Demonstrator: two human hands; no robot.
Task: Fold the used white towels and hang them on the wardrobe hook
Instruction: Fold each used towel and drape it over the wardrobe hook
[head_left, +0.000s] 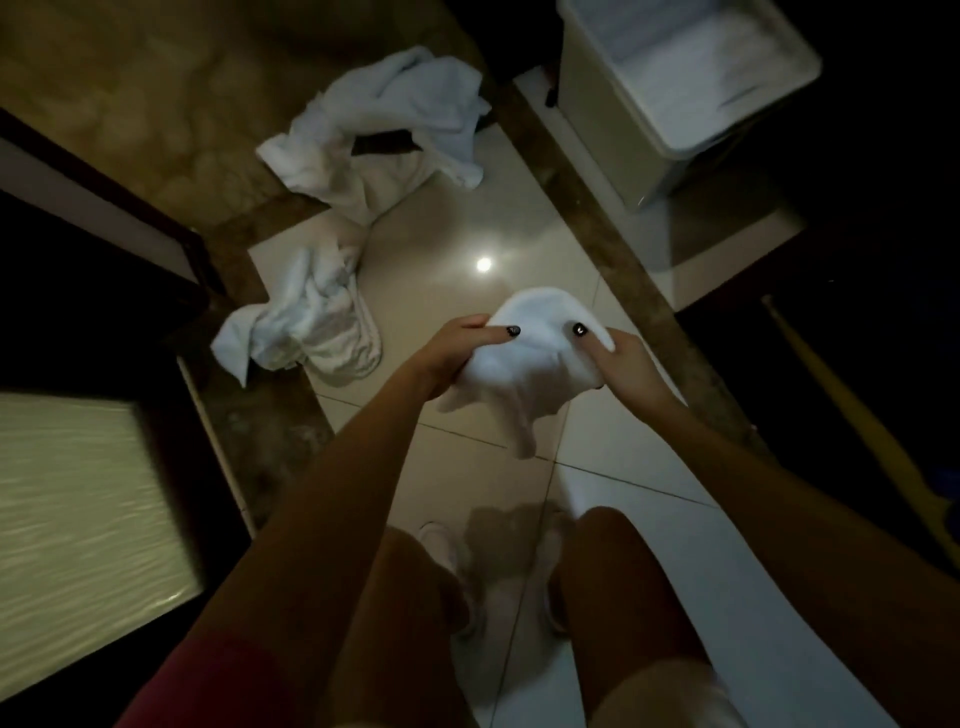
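I hold a small white towel (530, 364) in front of me above the tiled floor. My left hand (457, 353) grips its left side with the thumb on top. My right hand (618, 364) grips its right side, thumb also on top. A loose corner of the towel hangs down between my hands. Two more white towels lie crumpled on the floor: a large one (384, 130) further away, and a smaller one (301, 322) to the left. No wardrobe hook is visible.
A white bin (613, 130) stands at the upper right. Dark furniture (78, 249) and a pale textured panel (67, 509) lie on the left. A dark marble strip (597, 234) crosses the glossy tile floor (441, 249). My legs and shoes are below.
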